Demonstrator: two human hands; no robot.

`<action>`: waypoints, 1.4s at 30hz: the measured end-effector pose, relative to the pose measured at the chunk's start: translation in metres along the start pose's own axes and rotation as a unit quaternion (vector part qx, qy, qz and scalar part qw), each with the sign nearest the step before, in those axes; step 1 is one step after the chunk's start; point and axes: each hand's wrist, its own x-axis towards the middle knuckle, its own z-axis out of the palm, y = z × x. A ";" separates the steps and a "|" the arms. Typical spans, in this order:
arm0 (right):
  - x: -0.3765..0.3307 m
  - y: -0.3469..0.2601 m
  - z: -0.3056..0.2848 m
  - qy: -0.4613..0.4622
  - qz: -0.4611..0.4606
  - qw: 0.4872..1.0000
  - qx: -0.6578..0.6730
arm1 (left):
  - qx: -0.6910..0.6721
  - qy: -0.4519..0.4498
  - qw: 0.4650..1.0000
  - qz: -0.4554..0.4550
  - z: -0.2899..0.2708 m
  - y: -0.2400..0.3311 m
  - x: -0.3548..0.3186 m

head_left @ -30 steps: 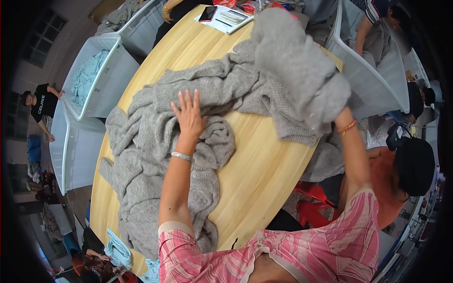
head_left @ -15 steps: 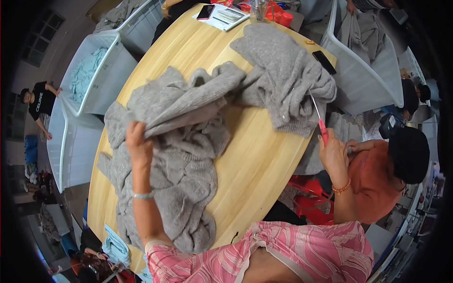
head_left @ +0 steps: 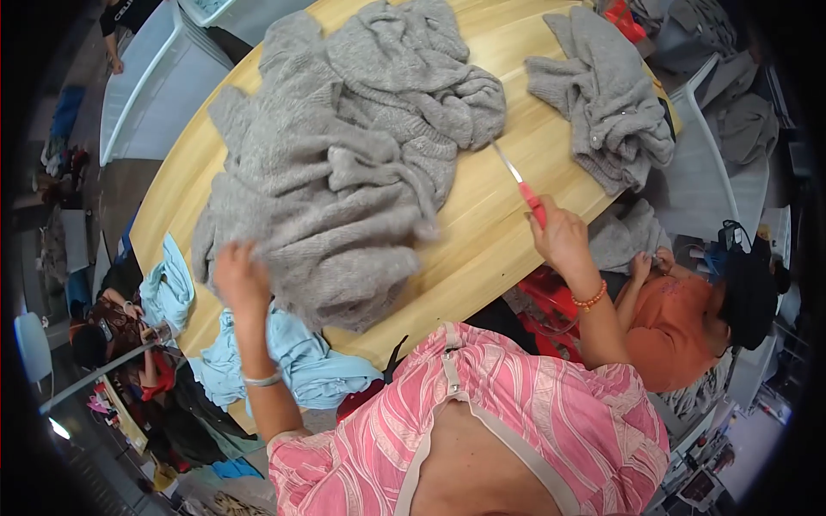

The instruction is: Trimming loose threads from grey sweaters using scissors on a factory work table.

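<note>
Sweater pulled nearer; L fingers grip hem, R hand clamps scissors.

The grey sweater now lies bunched nearer the table's near-left edge, the left hand gripping its hem; the right hand has lowered the scissors.
</note>
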 end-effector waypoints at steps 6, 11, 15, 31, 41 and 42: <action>-0.021 -0.028 0.021 -0.071 -0.064 0.995 0.002 | -0.266 -0.046 0.951 0.151 0.083 0.174 0.042; -0.039 -0.027 0.019 -0.153 -0.085 0.985 -0.010 | -0.159 -0.161 0.964 0.143 0.197 0.192 0.043; -0.057 -0.008 0.021 -0.253 -0.085 0.964 -0.013 | -0.155 -0.138 0.961 0.183 0.223 0.193 0.033; -0.057 0.004 0.030 -0.111 -0.056 0.990 0.065 | -0.151 -0.086 0.978 0.118 0.193 0.219 0.034; -0.073 0.011 0.035 -0.251 -0.123 0.960 0.014 | -0.174 -0.126 0.957 0.195 0.220 0.210 -0.021; -0.073 0.012 0.032 -0.236 -0.106 0.966 0.023 | -0.166 -0.122 0.960 0.191 0.224 0.210 -0.024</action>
